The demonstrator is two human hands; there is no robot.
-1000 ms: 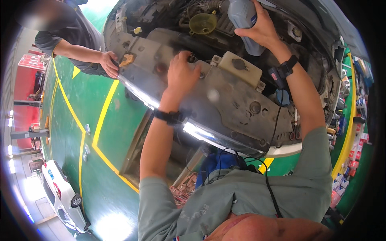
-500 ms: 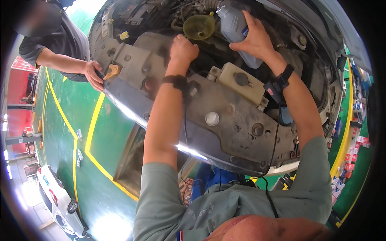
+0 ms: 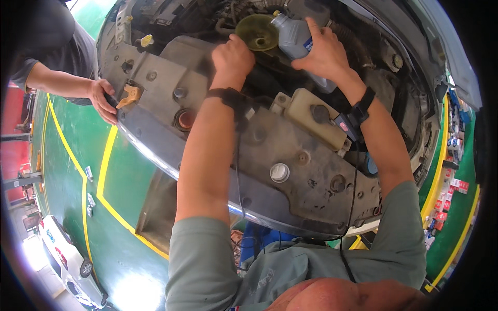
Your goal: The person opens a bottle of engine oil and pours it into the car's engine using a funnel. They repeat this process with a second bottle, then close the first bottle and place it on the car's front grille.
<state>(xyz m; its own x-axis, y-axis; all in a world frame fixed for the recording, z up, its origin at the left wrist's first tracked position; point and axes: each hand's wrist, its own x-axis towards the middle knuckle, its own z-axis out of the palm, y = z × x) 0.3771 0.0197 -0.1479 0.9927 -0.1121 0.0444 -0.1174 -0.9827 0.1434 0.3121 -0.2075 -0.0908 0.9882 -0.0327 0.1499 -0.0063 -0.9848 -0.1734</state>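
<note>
My right hand is wrapped round a grey plastic bottle, which is tilted with its open neck at the rim of a translucent yellow funnel. The funnel sits in the engine bay, its wide mouth facing up. Beside the funnel's near left rim, my left hand is closed, thumb side up; whatever its fingers hold is hidden. On the dusty front panel between my forearms lies a small white round cap. Near my right wrist is a cream reservoir with a black cap.
At the left, another person's hand rests on the car's front edge, next to an orange-yellow latch piece. The raised hood hangs at the right. Cables run down from my wrists. Boxes lie on the floor at right; a white car stands lower left.
The bottle has tipped further left, bringing its neck to the funnel's rim. My right hand has moved slightly with it. The view has shifted a little; my left hand stays by the funnel.
</note>
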